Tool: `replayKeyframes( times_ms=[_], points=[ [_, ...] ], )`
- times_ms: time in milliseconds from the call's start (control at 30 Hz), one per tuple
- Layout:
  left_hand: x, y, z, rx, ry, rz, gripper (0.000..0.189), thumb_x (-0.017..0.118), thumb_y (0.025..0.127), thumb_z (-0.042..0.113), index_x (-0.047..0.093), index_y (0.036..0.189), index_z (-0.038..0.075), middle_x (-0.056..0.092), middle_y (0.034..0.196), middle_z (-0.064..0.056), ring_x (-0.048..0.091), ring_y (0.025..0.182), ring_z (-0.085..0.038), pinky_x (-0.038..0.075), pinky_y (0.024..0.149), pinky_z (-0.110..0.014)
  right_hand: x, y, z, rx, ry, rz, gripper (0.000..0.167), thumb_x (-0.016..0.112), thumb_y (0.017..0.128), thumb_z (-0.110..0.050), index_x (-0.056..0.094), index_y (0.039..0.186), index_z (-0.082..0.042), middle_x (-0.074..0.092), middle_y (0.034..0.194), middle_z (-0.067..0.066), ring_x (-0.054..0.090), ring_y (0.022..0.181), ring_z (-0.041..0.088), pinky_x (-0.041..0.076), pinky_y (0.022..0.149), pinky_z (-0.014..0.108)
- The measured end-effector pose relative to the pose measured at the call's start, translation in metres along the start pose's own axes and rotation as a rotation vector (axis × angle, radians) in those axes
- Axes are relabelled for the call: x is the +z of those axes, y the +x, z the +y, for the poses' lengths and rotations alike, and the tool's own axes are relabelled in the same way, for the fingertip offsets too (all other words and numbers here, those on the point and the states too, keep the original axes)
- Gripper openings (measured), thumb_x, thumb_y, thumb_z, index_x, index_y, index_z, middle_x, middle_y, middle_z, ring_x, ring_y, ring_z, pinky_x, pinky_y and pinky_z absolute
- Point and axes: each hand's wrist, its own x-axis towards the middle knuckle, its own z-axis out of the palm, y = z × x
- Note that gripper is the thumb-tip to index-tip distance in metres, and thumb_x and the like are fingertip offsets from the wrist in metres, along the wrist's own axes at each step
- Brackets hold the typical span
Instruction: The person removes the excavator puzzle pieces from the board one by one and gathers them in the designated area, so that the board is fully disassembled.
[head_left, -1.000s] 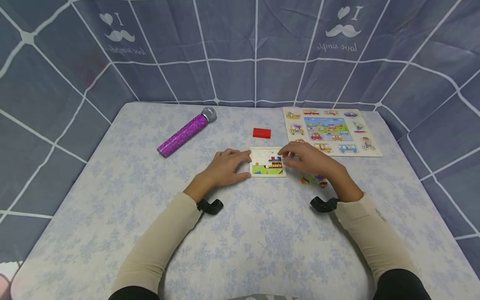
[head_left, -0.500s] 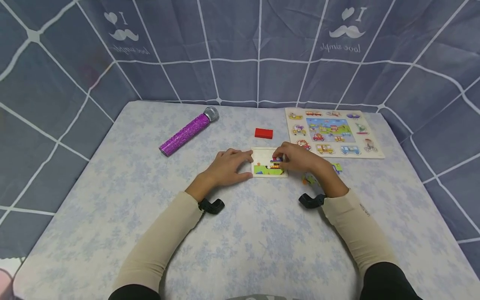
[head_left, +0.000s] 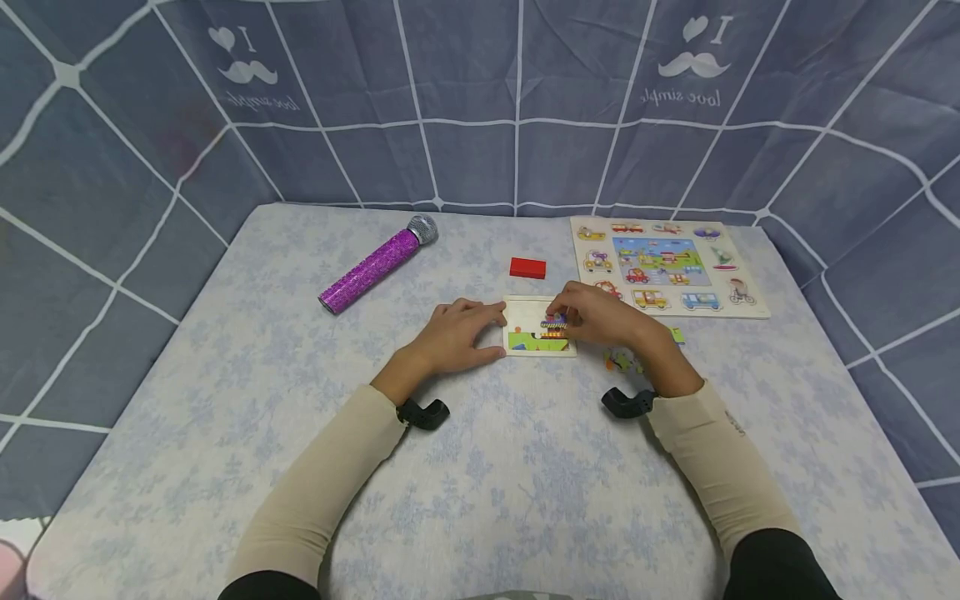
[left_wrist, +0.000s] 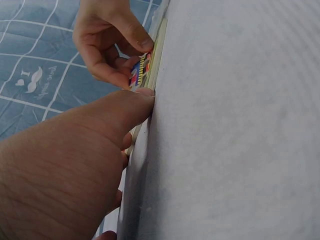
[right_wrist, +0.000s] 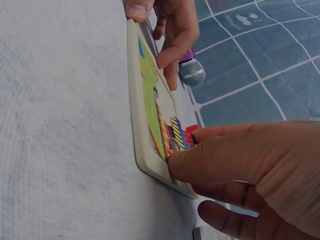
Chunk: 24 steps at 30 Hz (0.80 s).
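A small cream-framed jigsaw puzzle board [head_left: 527, 312] lies on the table, with green and orange pieces along its lower part. My left hand [head_left: 453, 335] rests at its left side, thumb and forefinger touching the frame's two left corners. Over the board's right half, my right hand [head_left: 600, 317] pinches a puzzle piece [right_wrist: 178, 131] with blue, red and yellow-black stripes between thumb and fingers. That piece [left_wrist: 141, 71] appears in the left wrist view too, standing against the board's surface. Loose puzzle pieces [head_left: 621, 361] lie under the right wrist, partly hidden.
Behind the board lies a red block [head_left: 528, 267]. A larger vehicle puzzle board [head_left: 716, 304] lies at the back right, partly behind the right hand. To the left is a purple glittery microphone [head_left: 371, 268]. A tiled-pattern curtain [head_left: 472, 158] surrounds the table's far side.
My right hand has moved left from the board's right edge onto its right half, and is nearly still over the last half second. My left hand has stayed at the left edge.
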Motion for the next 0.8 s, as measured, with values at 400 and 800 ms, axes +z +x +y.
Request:
replayKeyframes(
  times_ms=[400, 800],
  points=[
    [0.001, 0.0, 0.0, -0.007, 0.002, 0.006, 0.047, 0.064, 0.097, 0.05, 0.056, 0.137, 0.026, 0.035, 0.161, 0.007, 0.037, 0.139, -0.023, 0.029, 0.105, -0.052, 0.001, 0.0, -0.005, 0.018, -0.115, 0.011, 0.034, 0.078, 0.085, -0.002, 0.072, 0.118, -0.005, 0.06, 0.106, 0.009, 0.058, 0.083, 0.022, 0.049, 0.074, 0.036],
    [0.001, 0.0, 0.0, 0.005, -0.001, 0.009, 0.047, 0.064, 0.097, 0.05, 0.056, 0.136, 0.025, 0.036, 0.161, 0.006, 0.037, 0.139, -0.024, 0.029, 0.105, -0.052, -0.009, -0.009, -0.002, -0.002, -0.08, 0.083, 0.036, 0.072, 0.086, -0.004, 0.07, 0.122, -0.003, 0.061, 0.109, 0.009, 0.058, 0.087, 0.024, 0.05, 0.078, 0.041]
  ],
)
